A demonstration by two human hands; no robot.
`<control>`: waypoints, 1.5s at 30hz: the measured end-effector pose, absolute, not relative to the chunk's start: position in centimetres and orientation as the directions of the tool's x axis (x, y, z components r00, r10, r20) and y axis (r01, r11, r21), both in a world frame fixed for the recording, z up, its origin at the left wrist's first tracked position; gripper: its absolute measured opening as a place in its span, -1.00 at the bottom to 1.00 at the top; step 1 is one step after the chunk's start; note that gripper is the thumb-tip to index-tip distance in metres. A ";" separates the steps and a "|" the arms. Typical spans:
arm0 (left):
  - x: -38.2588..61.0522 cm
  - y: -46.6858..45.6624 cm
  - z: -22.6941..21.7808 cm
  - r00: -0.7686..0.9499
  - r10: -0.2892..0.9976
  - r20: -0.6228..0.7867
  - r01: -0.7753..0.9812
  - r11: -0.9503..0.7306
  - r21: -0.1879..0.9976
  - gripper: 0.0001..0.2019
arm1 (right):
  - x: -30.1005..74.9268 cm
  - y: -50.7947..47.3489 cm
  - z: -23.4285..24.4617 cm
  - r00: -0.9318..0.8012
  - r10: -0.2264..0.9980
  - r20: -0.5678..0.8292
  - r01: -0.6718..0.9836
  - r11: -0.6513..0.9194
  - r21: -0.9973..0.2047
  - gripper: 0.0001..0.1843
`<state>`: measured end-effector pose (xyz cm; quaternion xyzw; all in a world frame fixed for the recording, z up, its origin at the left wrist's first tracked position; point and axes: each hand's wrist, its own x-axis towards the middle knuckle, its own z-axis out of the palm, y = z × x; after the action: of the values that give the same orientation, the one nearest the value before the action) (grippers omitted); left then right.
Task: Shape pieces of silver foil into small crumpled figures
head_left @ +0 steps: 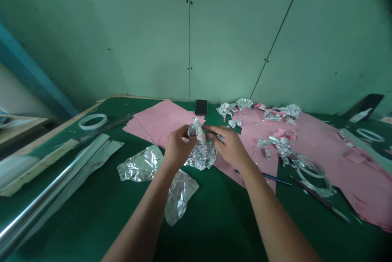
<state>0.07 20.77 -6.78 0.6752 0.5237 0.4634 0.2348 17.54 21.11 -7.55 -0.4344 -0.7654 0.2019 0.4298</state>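
1. While a creased foil sheet (140, 164) lies on the green mat (214, 221), the left hand (179, 147) pinches a crumpled foil wad (202, 156) between both hands.
2. The right hand (229, 147) grips that wad's other side.
3. Torn foil scraps (278, 145) lie on pink paper (321, 160).

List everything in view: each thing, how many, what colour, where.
crumpled foil wad: one, silver, between the hands
foil sheets: apparently two, silver, on the mat below the left hand
foil scraps: several, silver, along the far edge and on the right-hand pink paper
pink paper: two spreads, pink, far left of centre and right
green mat: one, dark green, covering the bench
phone: one, black, far edge
clear plastic rings: about four, translucent, left and right
metal rod: one, silver, front left
thin blue stick: one, blue, right of the right forearm
wall panels: pale green, behind the bench
left hand: one, pinching the wad
right hand: one, pinching the wad
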 end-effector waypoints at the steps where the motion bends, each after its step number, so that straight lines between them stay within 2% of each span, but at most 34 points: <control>1: 0.1 20.8 -6.8 0.036 0.923 0.384 0.486 -0.352 0.800 -0.87 | 17.6 21.3 -7.6 -0.229 0.838 0.495 0.478 0.540 -0.693 -0.64; 5: 0.1 20.8 -6.8 0.099 0.913 0.396 0.456 -0.396 0.797 -0.84 | 17.4 22.1 -8.2 -0.190 0.808 0.557 0.436 0.578 -0.690 -0.74; 8: 0.2 20.7 -6.7 0.107 0.908 0.404 0.419 -0.410 0.810 -0.82 | 17.2 22.5 -8.4 -0.172 0.816 0.552 0.423 0.567 -0.706 -0.89; 12: 0.2 20.5 -6.5 0.121 0.899 0.420 0.288 -0.437 0.852 -0.73 | 17.1 22.4 -8.3 -0.124 0.842 0.525 0.416 0.524 -0.743 -0.95; 15: 0.1 20.5 -6.4 0.077 0.898 0.433 0.249 -0.438 0.864 -0.78 | 16.9 22.1 -8.1 -0.088 0.873 0.479 0.401 0.471 -0.786 -0.93; 19: 0.2 20.6 -6.6 0.106 0.908 0.406 0.206 -0.419 0.884 -0.78 | 16.6 22.0 -8.2 -0.036 0.885 0.464 0.360 0.445 -0.820 -0.88; 25: 0.2 20.6 -6.7 0.113 0.889 0.443 0.281 -0.457 0.844 -0.75 | 16.3 22.0 -8.5 0.014 0.878 0.478 0.376 0.438 -0.816 -0.91; 29: 0.2 20.6 -6.6 0.157 0.895 0.417 0.329 -0.446 0.833 -0.77 | 16.0 21.9 -8.6 0.002 0.883 0.470 0.382 0.434 -0.816 -0.89; 32: 0.4 20.7 -6.9 0.060 0.925 0.374 0.373 -0.369 0.851 -0.86 | 15.9 21.7 -8.5 -0.035 0.888 0.458 0.376 0.436 -0.818 -0.88; 35: 0.5 21.0 -7.2 -0.017 0.930 0.367 0.377 -0.334 0.864 -0.85 | 16.1 21.6 -8.4 -0.092 0.883 0.460 0.346 0.461 -0.817 -0.87; 39: 0.5 21.1 -7.3 -0.061 0.922 0.382 0.356 -0.337 0.871 -0.86 | 16.4 21.8 -8.5 -0.148 0.867 0.476 0.307 0.498 -0.811 -0.75; 45: 0.6 20.6 -6.9 0.040 0.936 0.351 0.280 -0.348 0.895 -0.83 | 16.6 22.2 -8.8 -0.084 0.849 0.521 0.319 0.519 -0.793 -0.84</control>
<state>0.59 20.61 -6.89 0.6448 0.4712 0.5080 0.3228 16.60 22.17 -8.82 -0.4220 -0.6923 0.2504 0.5292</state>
